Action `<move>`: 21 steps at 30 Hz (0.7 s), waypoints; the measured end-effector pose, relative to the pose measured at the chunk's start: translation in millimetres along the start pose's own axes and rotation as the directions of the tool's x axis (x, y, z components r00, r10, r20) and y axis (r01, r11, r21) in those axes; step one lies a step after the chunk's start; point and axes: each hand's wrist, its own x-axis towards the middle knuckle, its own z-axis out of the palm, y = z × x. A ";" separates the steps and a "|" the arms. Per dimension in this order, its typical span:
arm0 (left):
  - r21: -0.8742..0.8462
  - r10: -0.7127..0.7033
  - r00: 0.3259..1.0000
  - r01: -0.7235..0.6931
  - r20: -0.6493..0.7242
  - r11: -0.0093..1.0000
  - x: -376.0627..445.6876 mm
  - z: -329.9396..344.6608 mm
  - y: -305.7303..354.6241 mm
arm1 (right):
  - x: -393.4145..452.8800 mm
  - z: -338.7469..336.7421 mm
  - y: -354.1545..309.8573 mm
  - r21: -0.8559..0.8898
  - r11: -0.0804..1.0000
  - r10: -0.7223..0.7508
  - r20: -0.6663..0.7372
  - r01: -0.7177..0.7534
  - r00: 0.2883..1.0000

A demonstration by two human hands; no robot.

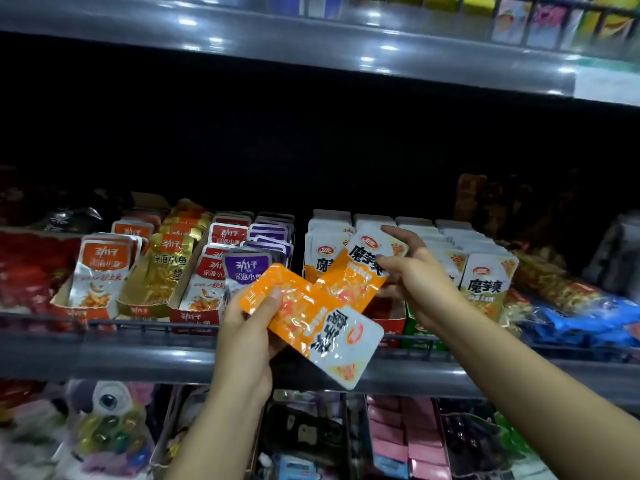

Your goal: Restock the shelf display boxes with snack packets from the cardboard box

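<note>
My left hand (249, 337) grips an orange and white snack packet (311, 323), held upside down in front of the shelf rail. My right hand (415, 271) pinches a second orange and white packet (360, 271) upright, just in front of the red display box (388, 317). That box holds a row of matching white and orange packets (325, 251). To its right a green display box (420, 332) carries similar packets (485, 282). The cardboard box is out of view.
Left of centre, several display boxes (194, 315) hold orange, gold, red and purple fish snack packets. Red bags (31, 271) lie far left, blue bags (581, 320) far right. A metal shelf rail (138, 355) runs across; another shelf (311, 39) hangs overhead. Lower shelves carry toys and pink packets.
</note>
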 end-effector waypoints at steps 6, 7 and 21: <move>-0.209 -0.095 0.993 0.080 -0.064 0.975 -0.7 3.8 -6.4 | -15.8 -8.4 -3.1 0.192 0.981 0.043 -0.002 -0.042 0.999; -0.249 -0.111 0.992 0.093 -0.061 0.964 -1.9 6.9 -7.5 | -18.3 -6.9 -3.0 0.214 0.976 0.033 -0.004 -0.032 0.999; 0.003 0.041 0.999 -0.041 -0.036 0.999 -14.6 26.6 -21.2 | -22.1 28.9 1.7 -0.008 0.994 -0.103 0.132 0.105 0.986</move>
